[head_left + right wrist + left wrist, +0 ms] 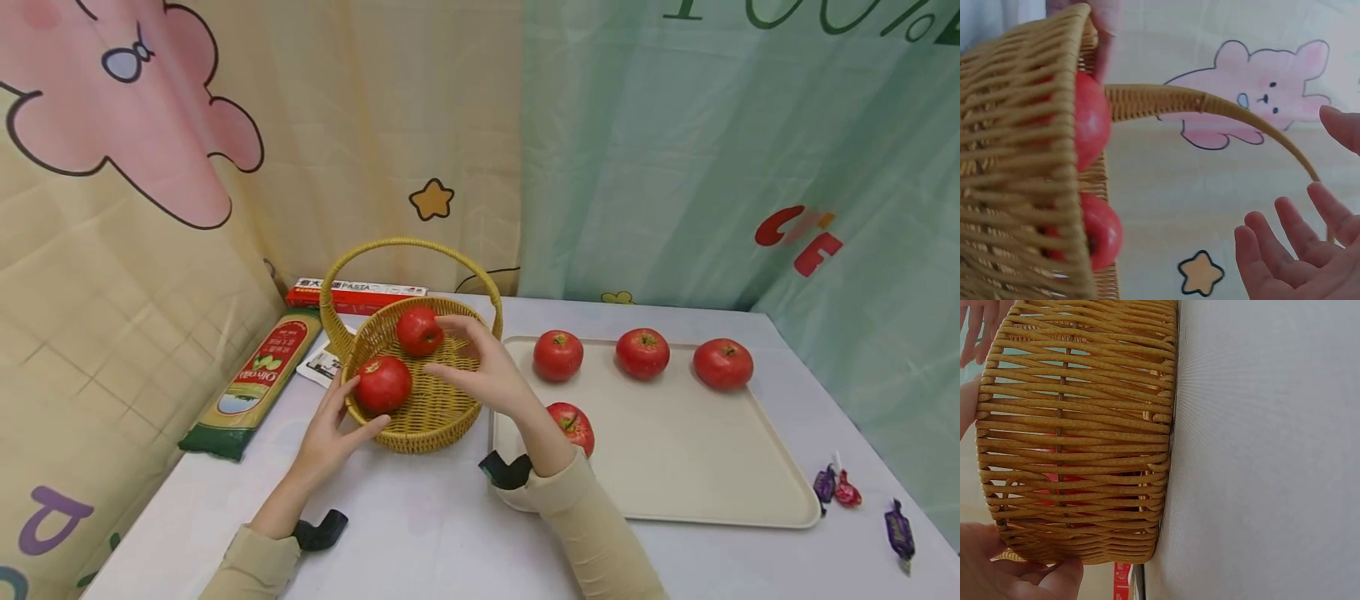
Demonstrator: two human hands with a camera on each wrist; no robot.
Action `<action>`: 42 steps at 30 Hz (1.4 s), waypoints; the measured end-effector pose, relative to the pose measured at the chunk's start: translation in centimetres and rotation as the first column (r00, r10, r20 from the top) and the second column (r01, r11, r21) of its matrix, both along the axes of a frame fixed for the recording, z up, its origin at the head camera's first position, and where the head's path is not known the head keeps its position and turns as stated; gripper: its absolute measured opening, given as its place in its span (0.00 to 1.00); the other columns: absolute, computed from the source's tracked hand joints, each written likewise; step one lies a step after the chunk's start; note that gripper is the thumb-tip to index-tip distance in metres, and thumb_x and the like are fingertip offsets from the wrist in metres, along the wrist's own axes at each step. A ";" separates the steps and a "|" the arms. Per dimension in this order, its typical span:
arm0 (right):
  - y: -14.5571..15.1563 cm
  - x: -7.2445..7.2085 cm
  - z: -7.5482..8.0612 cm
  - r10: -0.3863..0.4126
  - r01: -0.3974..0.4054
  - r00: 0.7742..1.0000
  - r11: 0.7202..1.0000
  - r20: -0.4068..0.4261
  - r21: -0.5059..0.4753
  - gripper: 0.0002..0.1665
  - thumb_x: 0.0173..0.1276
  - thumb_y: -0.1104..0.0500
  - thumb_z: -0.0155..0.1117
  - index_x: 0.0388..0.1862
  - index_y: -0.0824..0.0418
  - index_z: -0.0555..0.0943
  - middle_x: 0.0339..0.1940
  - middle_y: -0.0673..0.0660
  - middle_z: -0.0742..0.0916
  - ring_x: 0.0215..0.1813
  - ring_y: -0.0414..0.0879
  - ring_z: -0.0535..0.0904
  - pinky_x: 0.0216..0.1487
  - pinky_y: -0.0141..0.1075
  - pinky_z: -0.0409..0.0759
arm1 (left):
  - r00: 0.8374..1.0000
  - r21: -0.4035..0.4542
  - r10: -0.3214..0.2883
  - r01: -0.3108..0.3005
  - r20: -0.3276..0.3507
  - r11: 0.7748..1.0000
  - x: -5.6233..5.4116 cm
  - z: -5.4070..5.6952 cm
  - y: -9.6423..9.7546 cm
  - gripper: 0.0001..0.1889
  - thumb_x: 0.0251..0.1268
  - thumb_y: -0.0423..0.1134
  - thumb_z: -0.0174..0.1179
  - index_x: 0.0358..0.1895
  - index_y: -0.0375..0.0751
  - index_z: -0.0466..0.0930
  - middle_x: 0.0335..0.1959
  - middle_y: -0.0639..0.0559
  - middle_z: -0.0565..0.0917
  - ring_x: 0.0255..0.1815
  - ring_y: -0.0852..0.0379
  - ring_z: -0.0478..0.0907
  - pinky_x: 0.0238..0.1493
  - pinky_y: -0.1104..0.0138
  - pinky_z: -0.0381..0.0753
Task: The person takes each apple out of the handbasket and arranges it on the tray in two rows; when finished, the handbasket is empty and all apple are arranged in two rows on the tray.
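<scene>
A round yellow wicker basket with a tall arched handle stands on the table, and two red apples lie in it. My left hand grips the basket's left rim, fingers over the edge beside the nearer apple; in the left wrist view the left hand touches the woven wall. Over the basket's right side hovers my right hand, its fingertips close to the farther apple. In the right wrist view the right hand has spread, relaxed fingers and holds nothing.
Right of the basket lies a cream tray with several red apples; my right forearm partly covers the nearest apple. A pasta bag, a red-and-white pasta box and a card lie left and behind. Wrapped candies lie at the right.
</scene>
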State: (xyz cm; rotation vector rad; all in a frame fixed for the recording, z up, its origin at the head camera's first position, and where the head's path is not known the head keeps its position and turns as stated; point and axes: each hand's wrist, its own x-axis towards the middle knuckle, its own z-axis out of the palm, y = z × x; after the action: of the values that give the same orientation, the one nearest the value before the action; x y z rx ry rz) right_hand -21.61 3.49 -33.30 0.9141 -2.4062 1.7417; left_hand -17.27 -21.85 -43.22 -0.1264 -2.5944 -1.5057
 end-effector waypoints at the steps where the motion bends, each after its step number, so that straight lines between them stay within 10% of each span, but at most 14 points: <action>1: -0.7 -0.2 -0.4 0.002 -0.002 1.000 1.000 0.013 -0.008 0.34 0.58 0.53 0.70 0.63 0.52 0.69 0.58 0.49 0.77 0.60 0.45 0.71 0.58 0.43 0.73 | 1.000 -0.002 0.002 -0.001 0.002 1.000 0.0 0.0 0.0 0.42 0.59 0.46 0.65 0.72 0.37 0.53 0.76 0.43 0.38 0.74 0.40 0.40 0.65 0.44 0.57; 23: -6.9 -4.5 -6.1 0.036 -0.068 0.985 0.980 0.170 0.189 0.40 0.56 0.54 0.72 0.66 0.54 0.67 0.64 0.60 0.71 0.65 0.55 0.67 0.60 0.49 0.72 | 1.000 -0.010 -0.004 0.004 -0.008 1.000 0.1 0.0 0.0 0.42 0.59 0.47 0.65 0.72 0.36 0.52 0.76 0.41 0.38 0.74 0.39 0.41 0.66 0.45 0.57; 42: -8.4 -4.8 -6.7 0.075 -0.164 0.971 0.898 0.226 0.409 0.50 0.53 0.53 0.74 0.70 0.56 0.57 0.63 0.57 0.71 0.62 0.51 0.69 0.61 0.45 0.71 | 1.000 -0.009 0.001 -0.001 0.000 1.000 0.1 0.0 0.0 0.44 0.57 0.52 0.65 0.72 0.37 0.54 0.76 0.42 0.38 0.74 0.40 0.42 0.66 0.46 0.58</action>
State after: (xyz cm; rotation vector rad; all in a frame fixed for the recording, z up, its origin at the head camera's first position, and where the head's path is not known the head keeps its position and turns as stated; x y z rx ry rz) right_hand -26.41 -4.96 -40.03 0.9796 -3.0047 1.4241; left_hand -17.19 -21.84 -43.27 -0.1259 -2.6005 -1.4943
